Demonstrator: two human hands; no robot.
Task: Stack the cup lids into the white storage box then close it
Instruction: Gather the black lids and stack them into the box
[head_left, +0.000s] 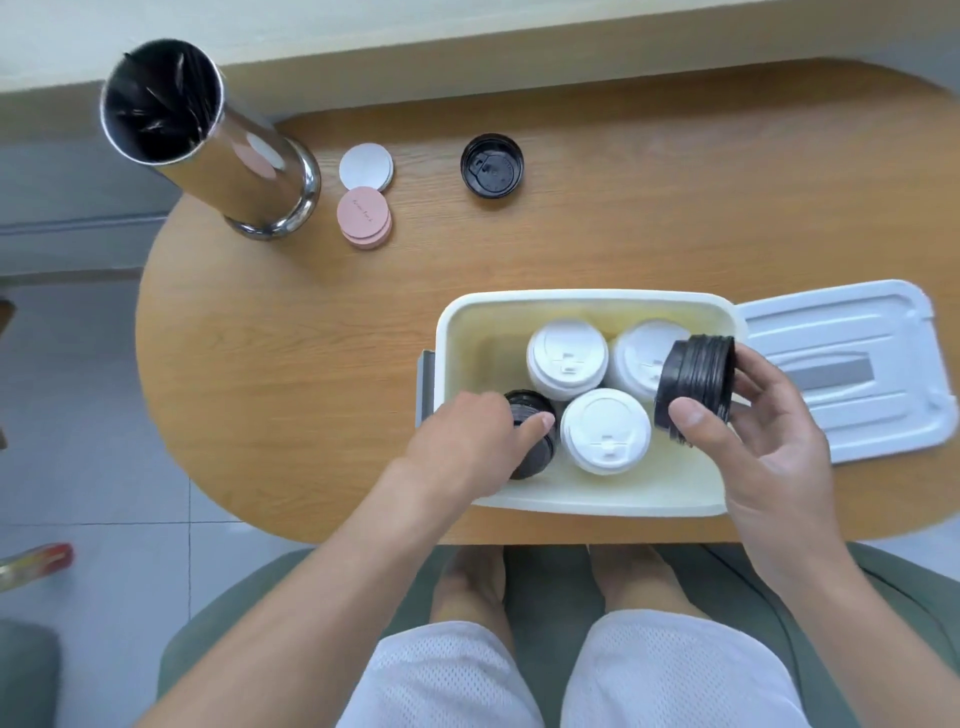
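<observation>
The white storage box (457, 322) stands uncovered on the wooden table, with three stacks of white cup lids (605, 431) inside. My left hand (467, 436) reaches into the box's left side and grips a stack of black lids (535, 447) there. My right hand (753, 436) holds a second stack of black lids (696, 382) tilted on its side over the box's right end. The box's white cover (841, 364) lies flat on the table to the right of the box. One black lid (492, 165) sits alone at the back of the table.
A tall steel canister (208, 140) of black straws stands at the back left. Beside it lie white round coasters (365, 167) and pink ones (363, 217). The table's front edge is just above my knees.
</observation>
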